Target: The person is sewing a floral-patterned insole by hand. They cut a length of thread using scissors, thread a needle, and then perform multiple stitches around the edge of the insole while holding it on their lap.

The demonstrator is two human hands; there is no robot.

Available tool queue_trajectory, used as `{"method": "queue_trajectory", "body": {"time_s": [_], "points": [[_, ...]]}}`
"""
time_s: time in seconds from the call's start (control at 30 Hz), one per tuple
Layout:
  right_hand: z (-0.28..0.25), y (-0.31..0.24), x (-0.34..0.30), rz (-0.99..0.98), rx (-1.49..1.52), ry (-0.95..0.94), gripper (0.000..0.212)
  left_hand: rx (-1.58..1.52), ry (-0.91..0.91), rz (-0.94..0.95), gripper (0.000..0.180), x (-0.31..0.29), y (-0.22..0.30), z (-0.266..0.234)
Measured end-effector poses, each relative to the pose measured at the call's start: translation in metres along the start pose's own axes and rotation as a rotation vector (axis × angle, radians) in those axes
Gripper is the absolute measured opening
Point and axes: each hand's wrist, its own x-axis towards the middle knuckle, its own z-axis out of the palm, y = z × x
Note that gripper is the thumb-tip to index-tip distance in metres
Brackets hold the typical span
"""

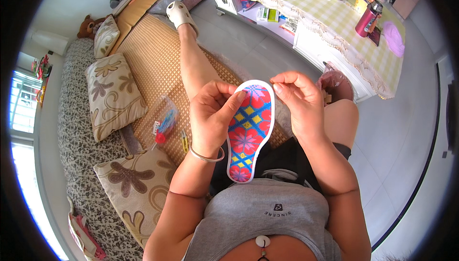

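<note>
An embroidered shoe insole (247, 139) with a white rim and a red, pink, blue and yellow flower pattern is held up in front of my lap. My left hand (213, 113) pinches its upper left edge, thumb on the patterned face. At the upper right edge of the insole, my right hand (303, 108) has its thumb and forefinger brought close together. Whatever is between those fingertips, perhaps something thin, is too small to make out. A bangle (207, 157) circles my left wrist.
On the woven mat (148, 65) to my left lie a clear bag of coloured thread (167, 121) and a small yellow cutter (184, 141). Patterned cushions (114, 93) line the sofa. A bin (336, 84) stands right, near a cloth-covered cabinet (330, 17) bearing a red flask (368, 18).
</note>
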Motion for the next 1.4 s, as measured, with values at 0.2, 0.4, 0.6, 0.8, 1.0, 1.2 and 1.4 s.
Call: {"method": "queue_trajectory", "body": {"time_s": [0.2, 0.4, 0.6, 0.8, 1.0, 1.2, 1.4], "points": [[0.005, -0.003, -0.002, -0.069, -0.099, -0.013, 0.009, -0.081, 0.021, -0.046, 0.005, -0.002, -0.001, 0.004], [0.005, 0.001, -0.003, -0.07, -0.124, -0.023, 0.008, -0.091, -0.029, -0.051, 0.01, -0.003, -0.008, -0.003], [0.004, 0.007, -0.003, -0.033, -0.117, -0.031, 0.009, -0.12, -0.025, -0.071, 0.009, -0.006, -0.006, -0.003], [0.001, 0.008, -0.005, 0.109, -0.094, -0.08, 0.01, -0.127, -0.03, -0.084, 0.01, -0.008, -0.006, -0.003], [0.001, 0.003, -0.005, 0.148, -0.133, -0.121, 0.01, -0.154, -0.037, -0.094, 0.012, -0.009, -0.005, -0.003], [0.001, 0.001, -0.006, 0.156, -0.108, -0.122, 0.01, -0.147, -0.061, -0.104, 0.014, -0.009, -0.003, -0.001], [0.002, 0.002, -0.007, 0.173, -0.093, -0.11, 0.01, -0.141, -0.071, -0.101, 0.014, -0.009, -0.003, -0.001]]}}
